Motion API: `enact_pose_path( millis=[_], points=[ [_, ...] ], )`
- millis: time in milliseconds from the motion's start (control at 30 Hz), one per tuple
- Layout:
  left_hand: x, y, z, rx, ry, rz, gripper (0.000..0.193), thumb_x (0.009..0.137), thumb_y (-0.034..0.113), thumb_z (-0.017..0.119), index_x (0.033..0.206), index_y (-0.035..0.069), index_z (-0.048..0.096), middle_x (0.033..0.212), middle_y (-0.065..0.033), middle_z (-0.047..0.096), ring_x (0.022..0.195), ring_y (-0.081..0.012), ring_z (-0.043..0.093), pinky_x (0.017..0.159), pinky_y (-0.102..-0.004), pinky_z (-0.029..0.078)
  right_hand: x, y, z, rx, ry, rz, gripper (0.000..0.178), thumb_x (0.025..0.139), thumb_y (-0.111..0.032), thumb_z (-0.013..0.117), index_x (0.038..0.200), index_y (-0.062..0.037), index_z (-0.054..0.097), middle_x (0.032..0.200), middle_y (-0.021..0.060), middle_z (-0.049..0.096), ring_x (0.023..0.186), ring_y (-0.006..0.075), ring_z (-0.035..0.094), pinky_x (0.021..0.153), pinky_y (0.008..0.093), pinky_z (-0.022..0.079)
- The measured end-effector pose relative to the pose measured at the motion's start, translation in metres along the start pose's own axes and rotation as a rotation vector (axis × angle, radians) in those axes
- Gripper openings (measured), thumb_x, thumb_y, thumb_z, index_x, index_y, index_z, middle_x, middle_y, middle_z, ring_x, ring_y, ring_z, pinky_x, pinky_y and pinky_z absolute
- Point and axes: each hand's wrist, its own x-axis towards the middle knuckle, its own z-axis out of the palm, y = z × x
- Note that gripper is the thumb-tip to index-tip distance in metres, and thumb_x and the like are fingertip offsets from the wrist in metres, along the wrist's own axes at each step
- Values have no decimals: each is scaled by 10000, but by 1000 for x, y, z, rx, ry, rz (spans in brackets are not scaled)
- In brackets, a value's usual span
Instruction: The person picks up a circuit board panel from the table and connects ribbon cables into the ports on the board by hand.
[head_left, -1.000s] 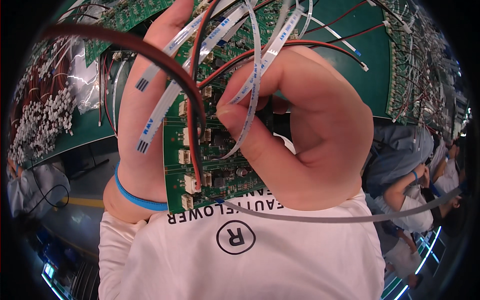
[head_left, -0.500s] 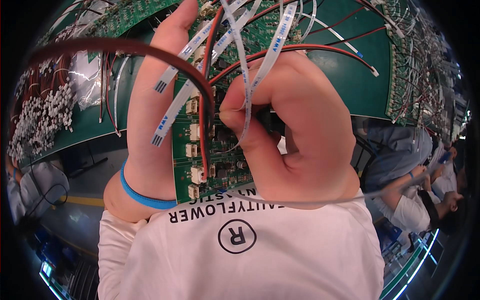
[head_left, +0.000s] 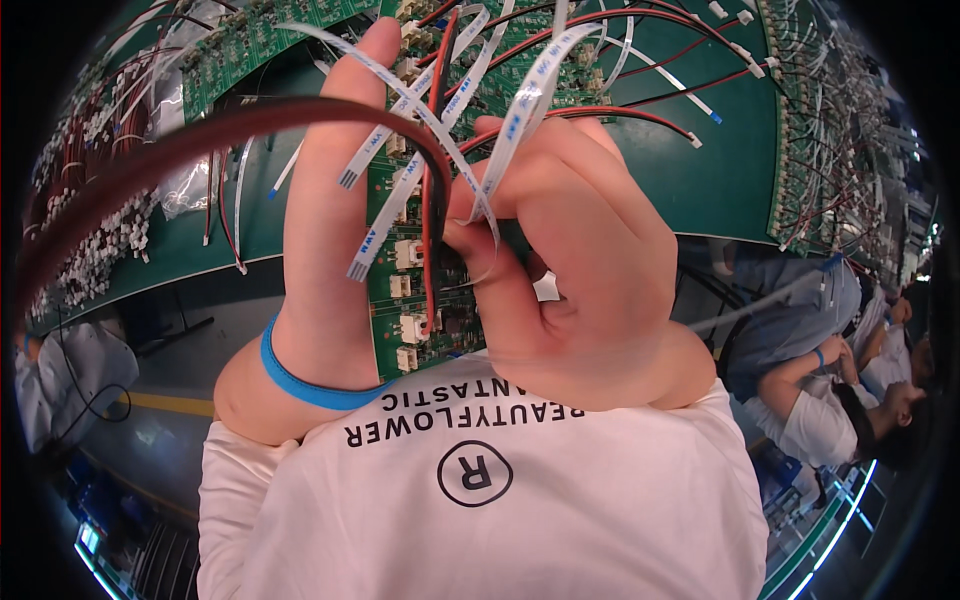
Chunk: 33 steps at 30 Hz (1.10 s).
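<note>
Nearest lens: thick-looking dark-red/black wire pair (head_left: 250, 113), blurred, arcs L to centre, then drops over the PCB; far end seems to meet a white plastic connector (head_left: 413, 327), seating unclear.

Just behind: R hand (head_left: 590, 220). Thumb + index tips brought together, virtually no gap, pinching what looks like the end of a white flat ribbon cable w/ blue print (head_left: 527, 100); exact end hidden btwn tips. Other fingers curled behind, partly hidden.

Step in hand (my read): fine handling of the ribbon end close over the board's components. Next move calls for a steady board, tip control & a clear line past the crossing wires.

L hand (head_left: 345, 130), blue band (head_left: 290, 375) at wrist: thumb extended along board's L edge; rest hidden under/behind, so can't tell how tightly closed. Appears to support the board.

Work piece: long green circuit board (head_left: 390, 345), btwn the hands, in front of the wearer's white shirt w/ dark print (head_left: 600, 530). Loose printed ribbon (head_left: 385, 220) hangs across its L edge, striped end free.

Beyond: dark-green tabletop (head_left: 740, 195); wire bundle w/ white plugs (head_left: 95, 240) on L; row of wired green boards (head_left: 800, 150) on R. Farthest R: seated co-worker (head_left: 810, 420), pale top.
</note>
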Motion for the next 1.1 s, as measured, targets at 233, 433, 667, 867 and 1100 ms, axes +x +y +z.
enact_pose_path(
  millis=[233, 433, 667, 867, 1100],
  points=[
    [2, -16, 3, -506, -41, 58, 628, 872, 291, 506, 1338, -57, 268, 1316, -165, 392, 1187, -239, 422, 989, -352, 345, -2, -3, -2, 32, 23, 81, 213, 594, 125, 614, 750, -18, 591, 715, 89, 580, 695, 247, 558, 772, 364, 466],
    [1, -17, 4, -541, 22, 46, 507, 886, 304, 478, 1256, -25, 368, 1205, -131, 470, 1102, -204, 476, 941, -315, 377, 3, 2, -29, 53, -104, 33, 182, 650, 82, 618, 797, -20, 650, 792, 87, 640, 762, 193, 587, 807, 353, 439],
    [6, -18, 9, -607, 76, -18, 402, 901, 318, 447, 1160, 13, 484, 1076, -91, 562, 1002, -163, 539, 885, -273, 416, 8, 12, -29, 91, -42, -10, 345, 564, -35, 757, 899, -15, 680, 815, 81, 616, 824, 180, 531, 683, 285, 386],
    [9, -24, 5, -19, 170, 176, 388, 906, 352, 436, 1085, 36, 573, 970, -70, 631, 905, -143, 595, 825, -258, 463, 6, 17, -22, 94, -41, 20, 306, 561, -54, 768, 850, -20, 677, 835, 83, 649, 790, 214, 560, 736, 306, 412],
    [23, -20, -5, -1314, -267, -480, 441, 926, 370, 370, 1141, 25, 539, 1058, -138, 595, 955, -190, 586, 803, -300, 491, 13, 22, -34, 98, -117, -23, 214, 645, 19, 582, 846, 8, 655, 898, 118, 625, 856, 261, 524, 745, 360, 400]
  ],
)
